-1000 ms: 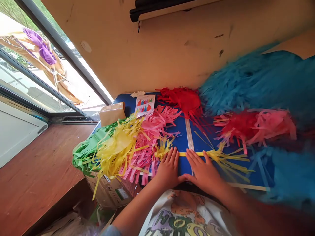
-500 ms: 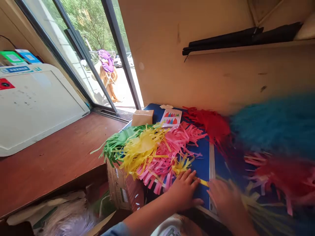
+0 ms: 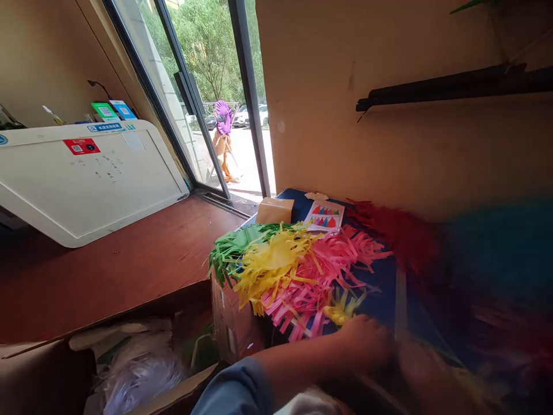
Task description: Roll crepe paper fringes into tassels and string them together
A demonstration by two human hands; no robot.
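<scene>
My left hand (image 3: pixel 369 341) is curled above the blue tabletop (image 3: pixel 380 285), its fingers closed on a small yellow paper tassel (image 3: pixel 339 314). The tassel's fringed end sticks out on the far side of the hand. My right hand (image 3: pixel 434 374) is smeared by motion close by on the right, so its fingers cannot be made out. Pale strips under it are blurred too. Beyond the left hand lie heaps of fringed paper: pink (image 3: pixel 341 253), yellow (image 3: pixel 279 251) and green (image 3: pixel 242 239).
A printed card (image 3: pixel 325 216) and a brown box (image 3: pixel 275 210) sit at the back. Red fringe (image 3: pixel 389 227) and blurred blue fringe (image 3: pixel 501 248) lie to the right. An open carton (image 3: pixel 181 397) with whitish shreds stands lower left, beside a reddish counter (image 3: pixel 142 253) with a whiteboard (image 3: pixel 116 178).
The view has swung left. My left hand has gone from lying flat with fingers spread to curled on the tassel. The yellow strip between my hands no longer shows.
</scene>
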